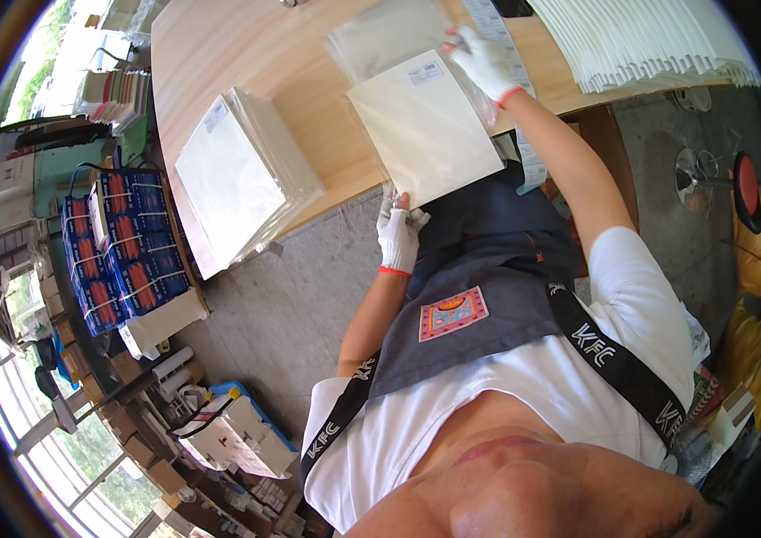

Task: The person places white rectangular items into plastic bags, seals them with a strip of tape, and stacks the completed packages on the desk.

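A cream-white flat board or pack of sheets [427,134] with a small printed label lies tilted at the table's near edge. My left hand [401,235], in a white fingertip-less glove with a red cuff, grips its near left corner, thumb on top. My right hand [485,70], gloved alike, is beyond its far right corner with the fingers apart, over clear plastic sleeves [382,40]. Whether the fingertips touch the plastic I cannot tell. Left of the board rests a stack of similar white packs in clear sleeves [235,179], with a label on the top one.
The wooden table [219,45] carries a fanned pile of white sheets [645,40] at the far right. Near my right hand is a strip of printed labels [531,161], hanging over the edge. Blue strapped packages [129,242] stand at the left, a stool [746,193] at the right.
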Motion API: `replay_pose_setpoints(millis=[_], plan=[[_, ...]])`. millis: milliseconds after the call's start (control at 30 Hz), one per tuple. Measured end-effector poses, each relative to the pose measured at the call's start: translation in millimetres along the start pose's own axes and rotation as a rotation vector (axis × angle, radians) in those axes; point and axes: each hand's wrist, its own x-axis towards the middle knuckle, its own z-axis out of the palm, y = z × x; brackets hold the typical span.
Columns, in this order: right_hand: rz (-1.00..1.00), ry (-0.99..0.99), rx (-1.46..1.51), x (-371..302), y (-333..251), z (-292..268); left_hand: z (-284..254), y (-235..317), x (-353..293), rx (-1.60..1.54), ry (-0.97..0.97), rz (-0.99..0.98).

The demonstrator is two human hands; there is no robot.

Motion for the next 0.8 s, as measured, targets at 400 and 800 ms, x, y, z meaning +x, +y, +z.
replay_pose_setpoints(millis=[400,800], plan=[[0.587,-0.63,0.849,-138.7,-15.7,-20.1,12.6,100.4,-56.2,0.432,-0.161,0.613],[-0.134,-0.821,0.037,-76.9,-231.5,133.9,-175.1,251.2,-28.4,1.208,0.662,0.837]])
